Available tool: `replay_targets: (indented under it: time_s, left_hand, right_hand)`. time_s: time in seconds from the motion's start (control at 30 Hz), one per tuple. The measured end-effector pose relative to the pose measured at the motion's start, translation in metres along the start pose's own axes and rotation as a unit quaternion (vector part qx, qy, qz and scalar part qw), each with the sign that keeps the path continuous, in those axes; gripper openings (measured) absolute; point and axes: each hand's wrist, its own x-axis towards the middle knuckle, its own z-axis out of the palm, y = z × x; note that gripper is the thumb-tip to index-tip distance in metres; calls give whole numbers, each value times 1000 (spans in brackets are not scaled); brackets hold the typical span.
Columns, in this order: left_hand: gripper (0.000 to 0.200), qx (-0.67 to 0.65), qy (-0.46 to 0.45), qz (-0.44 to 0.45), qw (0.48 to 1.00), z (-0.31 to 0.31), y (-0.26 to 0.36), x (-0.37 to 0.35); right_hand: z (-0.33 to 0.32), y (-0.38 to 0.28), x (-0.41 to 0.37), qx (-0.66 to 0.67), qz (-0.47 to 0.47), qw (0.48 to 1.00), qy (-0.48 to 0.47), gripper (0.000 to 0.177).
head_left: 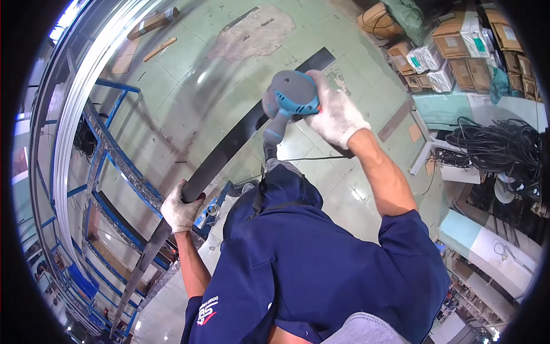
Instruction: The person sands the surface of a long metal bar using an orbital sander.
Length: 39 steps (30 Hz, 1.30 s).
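My right hand (337, 114), in a white work glove, is wrapped round the body of a blue and grey power sander (296, 94). The sander sits over a long, flat black bar (226, 143); whether its pad touches the bar is hard to see. Gripped in my gloved left hand (179, 209) is the lower left part of this bar, with the thumb on top. The bar slants up to the right, past the sander, to a free end. A black cord (309, 158) shows below the sander.
To the left stands a blue metal rack (117, 166) beside long silver profiles (71, 109). Wood pieces (153, 23) lie on the green tiled floor (321, 28). At right are cardboard boxes (450, 37) and a heap of black cable (492, 146).
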Motion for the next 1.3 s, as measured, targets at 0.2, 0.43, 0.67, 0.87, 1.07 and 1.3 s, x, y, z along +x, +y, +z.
replay_targets:
  time_s: [0.2, 0.43, 0.67, 0.87, 1.07, 1.3]
  left_hand:
    - [72, -9, 14, 14, 1000, 4, -5, -1]
    - [73, -8, 30, 27, 999, 8, -8, -4]
    - [73, -13, 5, 10, 1000, 3, -6, 1]
    - [73, -13, 1, 3, 1000, 0, -2, 1]
    - [73, -10, 1, 5, 1000, 1, -4, 0]
    - [73, -11, -8, 2, 1000, 0, -4, 3]
  right_hand:
    - [-47, 46, 44, -1, 51, 994, 93, 83]
    - [-77, 74, 88, 111, 157, 978, 85, 80]
    - [-28, 13, 23, 7, 49, 998, 50, 88]
    - [-27, 34, 20, -16, 42, 998, 39, 92]
    - [-76, 67, 59, 113, 174, 974, 92, 81]
    - [-79, 61, 65, 71, 167, 981, 75, 87]
